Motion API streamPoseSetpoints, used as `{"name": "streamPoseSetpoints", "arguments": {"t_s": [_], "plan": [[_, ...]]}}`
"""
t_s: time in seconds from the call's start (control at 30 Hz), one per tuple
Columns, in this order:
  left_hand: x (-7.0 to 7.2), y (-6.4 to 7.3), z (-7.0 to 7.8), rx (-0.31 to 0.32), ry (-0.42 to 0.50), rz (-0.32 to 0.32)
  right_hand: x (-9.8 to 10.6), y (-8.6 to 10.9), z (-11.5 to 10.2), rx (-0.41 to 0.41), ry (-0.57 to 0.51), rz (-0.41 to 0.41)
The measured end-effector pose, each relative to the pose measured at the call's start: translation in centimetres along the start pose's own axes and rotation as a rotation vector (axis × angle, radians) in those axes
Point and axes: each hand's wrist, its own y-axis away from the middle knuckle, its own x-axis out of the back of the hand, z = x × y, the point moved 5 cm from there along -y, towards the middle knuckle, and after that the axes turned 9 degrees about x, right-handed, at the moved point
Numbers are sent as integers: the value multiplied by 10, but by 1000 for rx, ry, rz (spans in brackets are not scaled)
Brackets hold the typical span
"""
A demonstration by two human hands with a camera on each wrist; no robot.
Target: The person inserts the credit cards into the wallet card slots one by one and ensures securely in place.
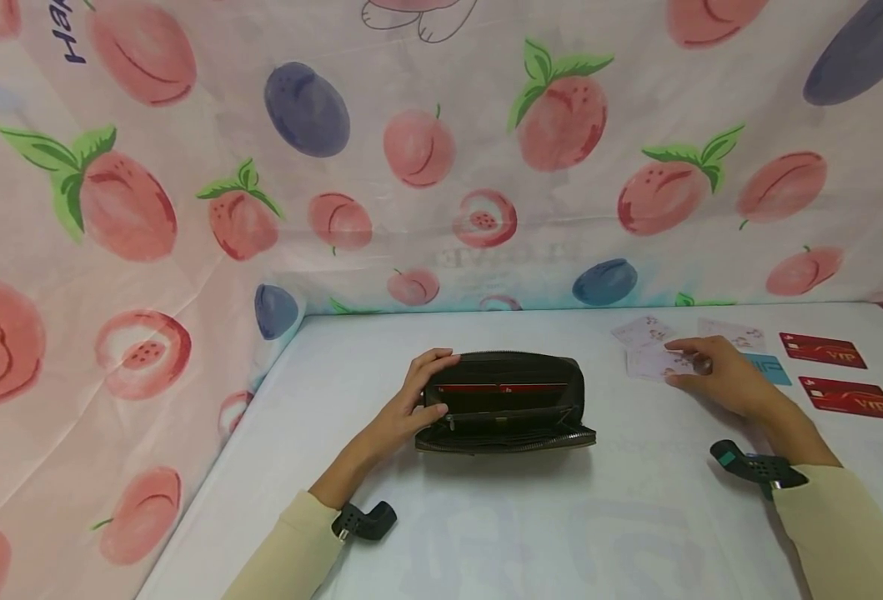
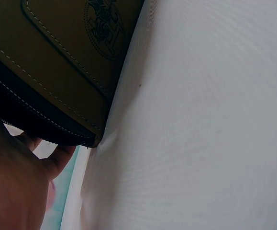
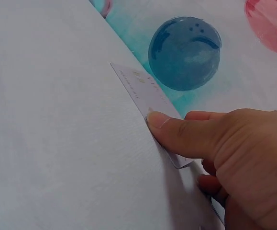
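A dark zip-around wallet [image 1: 509,367] stands spread open on the white table, with red card edges [image 1: 534,387] showing in an inner slot. My left hand [image 1: 414,396] grips the wallet's left side, thumb at the front flap and fingers at the back panel. In the left wrist view, the wallet's brown stitched outside [image 2: 57,72] bears an embossed emblem. To the right, my right hand [image 1: 726,379] pinches a pale, flower-patterned card [image 3: 143,91] between thumb and fingers. The held card is tilted in the right wrist view. Part of it lies hidden under the thumb.
Another pale card [image 1: 639,328] lies just behind the held one, and a third pale card [image 1: 734,332] is behind my right hand. A blue card [image 1: 773,369] is partly covered by that hand. Two red VIP cards [image 1: 822,351] lie farther right. Fruit-print cloth [image 1: 418,217] hangs behind the table.
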Motion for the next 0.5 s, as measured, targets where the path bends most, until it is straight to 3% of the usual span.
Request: {"name": "streamPoseSetpoints", "arguments": {"t_s": [0.5], "plan": [[0, 0, -2, 9, -6, 6, 5, 2, 0, -29, -3, 26]]}}
